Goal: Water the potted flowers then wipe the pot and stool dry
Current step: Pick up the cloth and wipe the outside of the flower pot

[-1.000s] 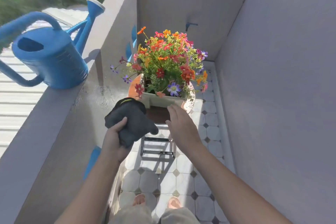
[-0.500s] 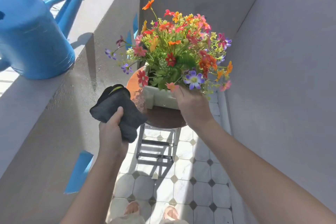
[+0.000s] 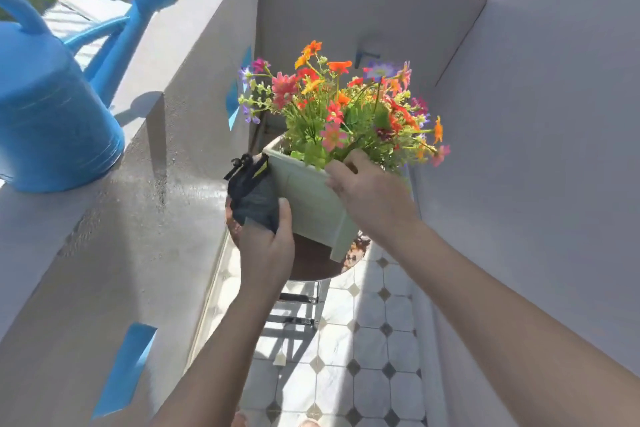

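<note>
Wiping is underway: the right hand point(image 3: 370, 189) grips the tilted pot point(image 3: 308, 198) while the left hand point(image 3: 266, 246) clamps the dark cloth point(image 3: 252, 196) against its nine o'clock side; next, likely the stool point(image 3: 311, 262).

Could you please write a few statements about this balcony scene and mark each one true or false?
1. The left hand presses a dark cloth against the pot. True.
2. The watering can stands on the tiled floor. False: it sits on the wall ledge.
3. The right hand has a grip on the pot's rim. True.
4. The pot is round and orange. False: it is square and pale.
5. The pot stands level on the stool. False: it is tilted.
</note>
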